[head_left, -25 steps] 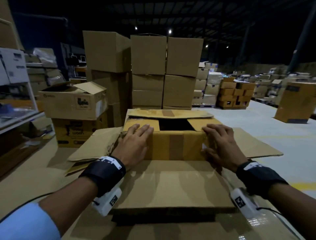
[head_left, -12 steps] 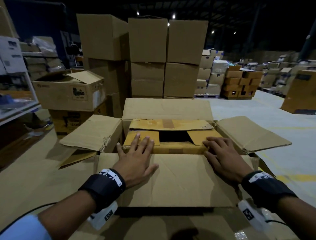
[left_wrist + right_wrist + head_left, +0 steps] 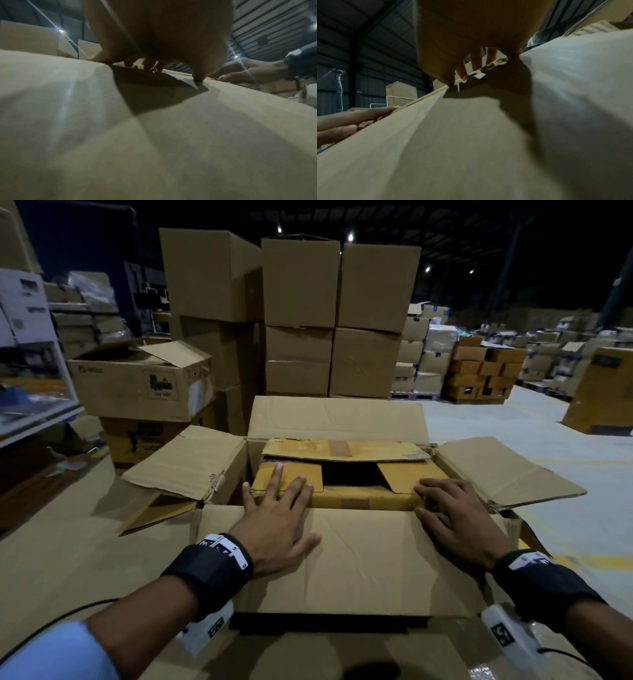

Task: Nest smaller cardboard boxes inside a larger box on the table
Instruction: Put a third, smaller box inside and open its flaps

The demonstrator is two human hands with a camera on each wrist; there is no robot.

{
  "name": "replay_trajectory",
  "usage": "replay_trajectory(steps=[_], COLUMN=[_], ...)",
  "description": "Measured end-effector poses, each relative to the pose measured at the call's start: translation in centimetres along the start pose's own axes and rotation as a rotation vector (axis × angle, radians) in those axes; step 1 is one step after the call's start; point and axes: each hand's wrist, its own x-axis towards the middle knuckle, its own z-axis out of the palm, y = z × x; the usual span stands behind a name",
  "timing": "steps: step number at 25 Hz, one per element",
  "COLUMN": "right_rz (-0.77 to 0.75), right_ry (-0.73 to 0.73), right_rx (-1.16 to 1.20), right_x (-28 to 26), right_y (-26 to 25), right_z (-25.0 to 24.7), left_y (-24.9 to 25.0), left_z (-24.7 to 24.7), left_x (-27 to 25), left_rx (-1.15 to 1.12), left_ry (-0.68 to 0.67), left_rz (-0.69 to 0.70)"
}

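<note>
A smaller yellowish cardboard box (image 3: 356, 498), top flaps partly folded over a dark gap, sits down inside the large brown box (image 3: 337, 419), whose four flaps are spread out. My left hand (image 3: 274, 508) lies flat with straight fingers across the near flap (image 3: 363, 563) and onto the small box's near left top. My right hand (image 3: 448, 515) presses flat on the small box's near right corner and the same flap. Each wrist view shows a palm (image 3: 154, 33) (image 3: 471, 27) lying on cardboard (image 3: 154, 135) (image 3: 471, 135), with the other hand to the side.
Tall stacks of closed cartons (image 3: 335, 313) rise right behind the large box. An open printed carton (image 3: 144, 381) sits on another box at the left. A shelf unit (image 3: 30, 371) stands far left. Pallets of boxes (image 3: 479, 371) and bare floor lie to the right.
The small box has sunk from well above the rim down into the large box. Both hands followed it down and now lie flat over the near flap.
</note>
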Motion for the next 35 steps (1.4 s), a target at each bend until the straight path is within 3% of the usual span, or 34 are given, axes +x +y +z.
replay_trajectory(steps=[6,10,18,22,28,31,35], right_rz=[0.015,0.082,0.092,-0.052,-0.252,-0.356,-0.462], right_ry=[-0.026,-0.121,-0.335,-0.450,-0.405,-0.394,-0.503], right_rx=[-0.078,-0.155,-0.326,-0.415,-0.461,-0.579,-0.708], right_x=[-0.9,-0.7,-0.5,1.6,8.7,11.2,13.3], right_y=[-0.8,-1.3,-2.4,-3.3,-4.9,-4.8,-4.2], right_z=[-0.1,-0.4,-1.9,-4.1,-7.7,-7.3,-5.0], left_y=[0.0,0.1,0.6,0.2,0.3,-0.5,-3.0], left_z=[0.1,0.1,-2.0,-5.7,-11.3,-11.6,-10.4], left_x=[-0.4,-0.2,-1.0,-0.5,2.8,4.6,5.9], left_rx=[-0.054,-0.011,-0.003,0.025,0.202,0.375,0.493], left_ry=[0.041,0.051,-0.098,-0.094,-0.023,-0.013,-0.060], left_rz=[-0.024,-0.031,-0.061,-0.094,-0.059,-0.002,-0.001])
